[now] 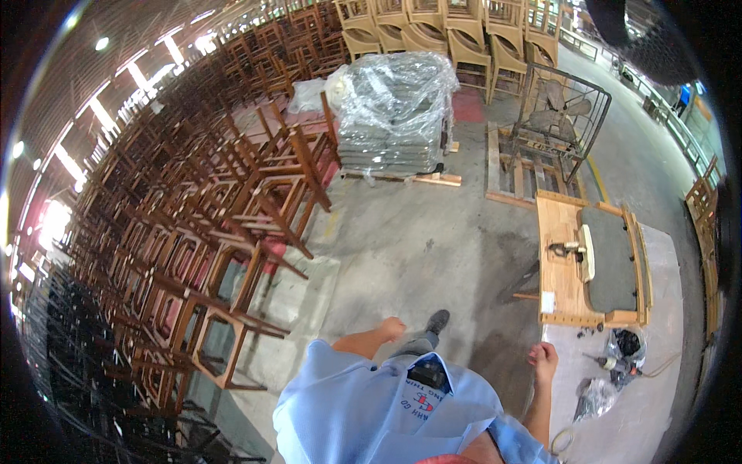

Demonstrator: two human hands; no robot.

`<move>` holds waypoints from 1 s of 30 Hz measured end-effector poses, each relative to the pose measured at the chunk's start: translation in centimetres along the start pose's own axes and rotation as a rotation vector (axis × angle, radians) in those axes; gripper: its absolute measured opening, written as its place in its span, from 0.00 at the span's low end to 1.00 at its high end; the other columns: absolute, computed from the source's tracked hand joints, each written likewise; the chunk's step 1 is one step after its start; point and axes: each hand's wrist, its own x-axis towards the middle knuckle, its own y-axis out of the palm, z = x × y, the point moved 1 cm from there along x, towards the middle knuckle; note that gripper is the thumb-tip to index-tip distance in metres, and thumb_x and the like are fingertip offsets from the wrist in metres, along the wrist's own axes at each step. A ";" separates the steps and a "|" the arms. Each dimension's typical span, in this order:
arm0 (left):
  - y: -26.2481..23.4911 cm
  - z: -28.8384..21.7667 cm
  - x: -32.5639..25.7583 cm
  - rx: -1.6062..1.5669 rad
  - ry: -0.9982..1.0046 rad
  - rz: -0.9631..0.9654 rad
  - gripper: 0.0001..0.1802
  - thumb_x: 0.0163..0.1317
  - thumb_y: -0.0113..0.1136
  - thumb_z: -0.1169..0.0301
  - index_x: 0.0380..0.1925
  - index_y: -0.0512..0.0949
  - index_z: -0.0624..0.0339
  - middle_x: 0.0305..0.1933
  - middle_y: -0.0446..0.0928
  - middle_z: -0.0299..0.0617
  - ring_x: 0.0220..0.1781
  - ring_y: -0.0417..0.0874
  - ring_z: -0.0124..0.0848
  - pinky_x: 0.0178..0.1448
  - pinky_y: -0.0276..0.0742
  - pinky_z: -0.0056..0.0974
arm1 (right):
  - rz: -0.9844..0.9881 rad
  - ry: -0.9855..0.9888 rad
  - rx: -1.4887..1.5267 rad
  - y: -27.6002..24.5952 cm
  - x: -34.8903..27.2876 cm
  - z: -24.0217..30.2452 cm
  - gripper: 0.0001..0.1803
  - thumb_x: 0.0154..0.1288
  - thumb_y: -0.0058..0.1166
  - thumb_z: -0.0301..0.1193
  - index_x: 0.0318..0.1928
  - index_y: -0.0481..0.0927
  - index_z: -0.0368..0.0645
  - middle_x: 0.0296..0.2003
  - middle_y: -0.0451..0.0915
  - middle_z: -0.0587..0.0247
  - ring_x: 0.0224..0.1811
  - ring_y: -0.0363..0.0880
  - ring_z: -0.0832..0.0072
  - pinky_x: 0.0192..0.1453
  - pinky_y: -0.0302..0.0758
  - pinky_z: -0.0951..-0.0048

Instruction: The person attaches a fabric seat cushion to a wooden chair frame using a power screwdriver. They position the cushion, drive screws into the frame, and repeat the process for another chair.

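My left hand [392, 329] hangs in front of my body over the concrete floor, its fingers curled in, with nothing visible in it. At my right side, my right hand [543, 356] is raised with bent fingers and also shows nothing held. It is nearest to the left edge of a grey-topped workbench [556, 340]. On that bench lies a wooden jig board [560, 267] with a grey padded panel [618, 259] and a toggle clamp [566, 249]. A power screwdriver [610, 362] rests nearer to me, beside clear plastic bags [597, 400].
Stacked brown wooden chair frames [224, 255] fill the left side, some legs jutting out. Ahead stands a plastic-wrapped stack of grey pads [394, 116] on a pallet. Tan chairs [468, 46] line the back. A caged fan [560, 112] stands by a wooden pallet [498, 166] at the right.
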 end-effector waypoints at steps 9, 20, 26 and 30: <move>2.4 -36.3 23.7 0.116 0.595 0.292 0.14 0.60 0.66 0.57 0.36 0.85 0.56 0.37 0.87 0.49 0.42 0.87 0.47 0.48 0.81 0.50 | -0.552 0.222 0.172 -7.4 9.9 0.6 0.12 0.73 0.56 0.40 0.48 0.79 0.47 0.37 0.84 0.65 0.34 0.84 0.76 0.32 0.81 0.71; 13.3 -61.8 27.6 0.205 1.038 0.567 0.25 0.66 0.61 0.48 0.53 0.80 0.56 0.50 0.83 0.47 0.56 0.83 0.46 0.52 0.78 0.52 | -0.920 0.309 0.206 -12.7 29.0 -1.7 0.33 0.68 0.62 0.52 0.55 0.74 0.34 0.43 0.82 0.49 0.33 0.83 0.59 0.25 0.82 0.60; 17.4 -64.7 27.1 0.606 1.058 0.764 0.17 0.63 0.63 0.54 0.29 0.86 0.57 0.29 0.86 0.45 0.33 0.88 0.40 0.38 0.81 0.48 | -0.969 0.619 -0.036 -16.3 29.2 -2.5 0.47 0.62 0.62 0.62 0.62 0.71 0.30 0.56 0.77 0.39 0.49 0.82 0.44 0.35 0.89 0.47; 16.6 -65.3 28.3 0.458 0.842 0.913 0.18 0.65 0.59 0.58 0.26 0.85 0.60 0.24 0.86 0.39 0.29 0.88 0.35 0.35 0.82 0.44 | -0.915 0.512 0.119 -16.4 29.5 -2.8 0.51 0.61 0.60 0.66 0.62 0.71 0.27 0.59 0.76 0.37 0.51 0.81 0.42 0.36 0.88 0.43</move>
